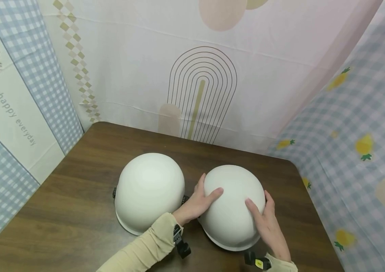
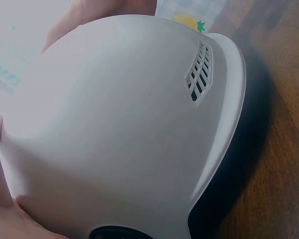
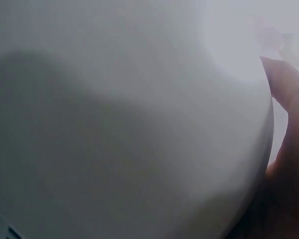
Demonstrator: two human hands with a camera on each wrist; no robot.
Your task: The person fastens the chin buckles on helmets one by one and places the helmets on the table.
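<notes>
Two white helmets lie dome up on the brown table in the head view. My left hand [image 1: 197,202] grips the left side of the right-hand helmet [image 1: 231,207], its thumb on the dome. On the opposite side my right hand [image 1: 266,219] holds the same helmet, thumb also on the shell. The left wrist view shows this helmet's slotted vent [image 2: 200,73] and its curved rim [image 2: 234,84]. White shell fills most of the right wrist view, with part of my right hand [image 3: 291,129] at the edge. The other helmet [image 1: 150,190] sits beside my left forearm, untouched by my fingers.
The wooden table [image 1: 60,211] meets a white patterned cloth [image 1: 138,75] at its far edge. Blue checked cloths hang at the left [image 1: 31,49] and right [image 1: 359,124]. Dark fittings [image 1: 114,192] show on the left helmet's sides.
</notes>
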